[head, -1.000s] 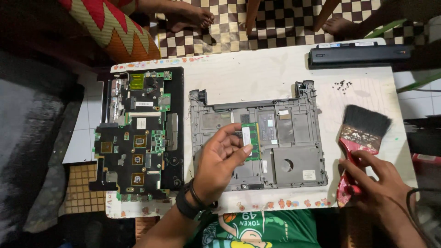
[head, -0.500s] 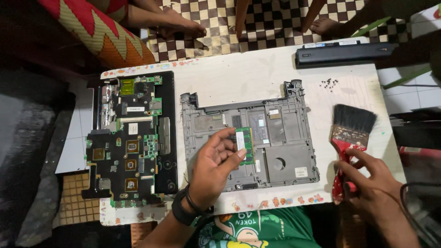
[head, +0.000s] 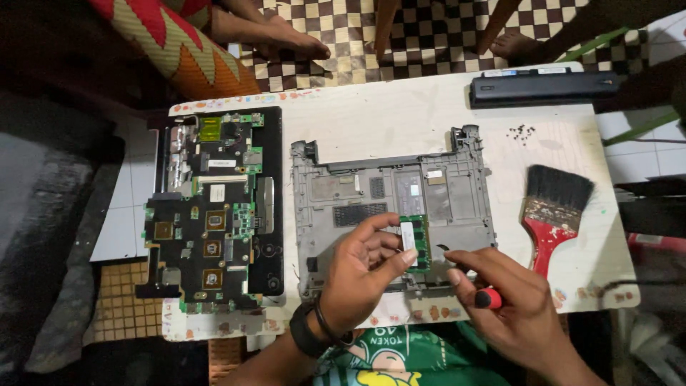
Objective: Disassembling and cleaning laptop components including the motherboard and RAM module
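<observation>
One green memory module (head: 414, 241), rectangular, white-labelled

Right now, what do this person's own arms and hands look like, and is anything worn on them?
Both hands are bare, with no gloves or rings that show. The left hand has a thick black band and a thin dark bangle at the wrist. The right hand shows nothing worn. No sleeves reach either forearm; a green printed shirt shows below.
</observation>
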